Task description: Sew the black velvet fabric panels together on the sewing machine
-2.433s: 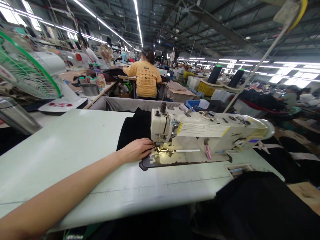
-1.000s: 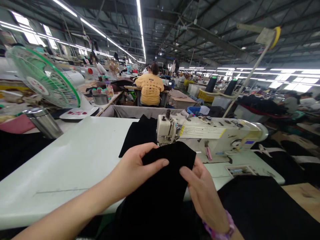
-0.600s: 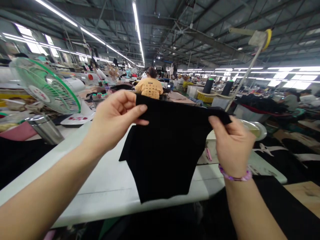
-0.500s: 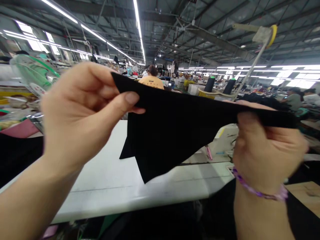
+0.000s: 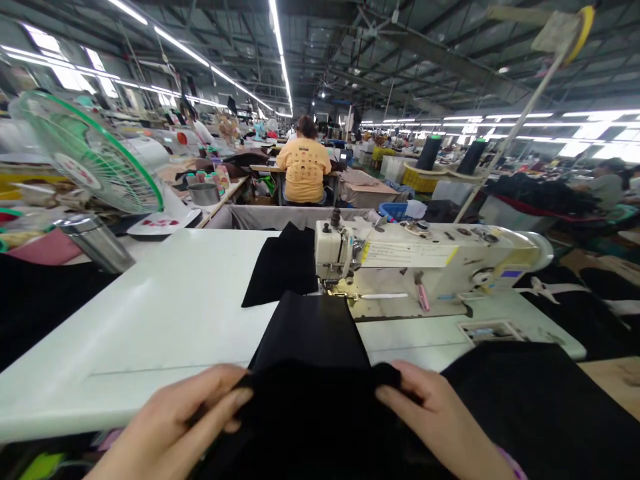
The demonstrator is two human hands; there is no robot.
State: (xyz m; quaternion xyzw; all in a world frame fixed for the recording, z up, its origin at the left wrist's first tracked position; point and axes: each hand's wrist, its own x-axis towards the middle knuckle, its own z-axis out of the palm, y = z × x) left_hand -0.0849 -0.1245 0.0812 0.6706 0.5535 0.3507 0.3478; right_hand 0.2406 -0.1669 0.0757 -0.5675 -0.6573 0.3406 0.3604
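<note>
Half a second ago we had the black cloth [image 5: 313,333] stretched up in the air in front of us. Now it lies on the table [image 5: 165,320] at the lower middle of the frame, its far end just short of the sewing machine [image 5: 425,267]. Our left hand [image 5: 175,427] pinches the near edge at the lower left, and our right hand [image 5: 445,427] presses on it at the lower right; both grips are closed on the cloth. We judge the piece looked over and laid out for stitching. Another black piece [image 5: 283,267] lies behind.

left hand [image 5: 175,427], right hand [image 5: 440,420]: pinching black fabric [image 5: 310,340] | sewing machine [image 5: 425,260] beyond | table [image 5: 165,313]
</note>
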